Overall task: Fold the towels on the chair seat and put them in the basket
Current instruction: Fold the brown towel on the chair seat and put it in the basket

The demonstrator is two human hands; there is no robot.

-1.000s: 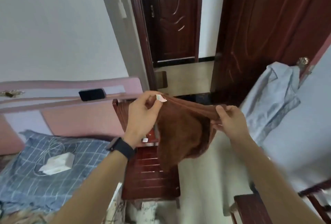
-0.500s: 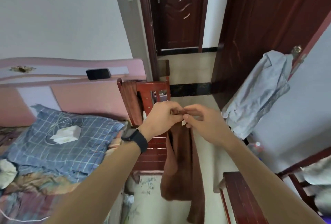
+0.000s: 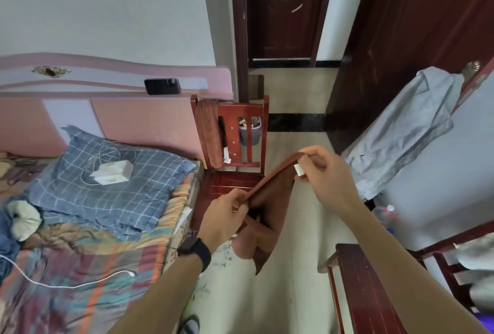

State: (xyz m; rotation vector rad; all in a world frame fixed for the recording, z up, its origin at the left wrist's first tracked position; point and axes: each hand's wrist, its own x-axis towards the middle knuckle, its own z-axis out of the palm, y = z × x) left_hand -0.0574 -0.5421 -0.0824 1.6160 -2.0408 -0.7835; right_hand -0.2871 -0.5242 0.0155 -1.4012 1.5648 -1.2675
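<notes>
No legible text, seemingly.

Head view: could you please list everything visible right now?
chair: 1, red-brown, beside bed
held towel: 1, brown, stretched between both hands
draped towel: 1, brown, over chair back
pillow: 1, blue checked, on bed
box: 1, white, on pillow
phone: 1, black, on headboard
bin: 1, grey, behind chair
shirt: 1, pale blue, hanging at right
left hand: 1, bare, grip on held towel's near end
right hand: 1, bare, grip on held towel's far end
</notes>
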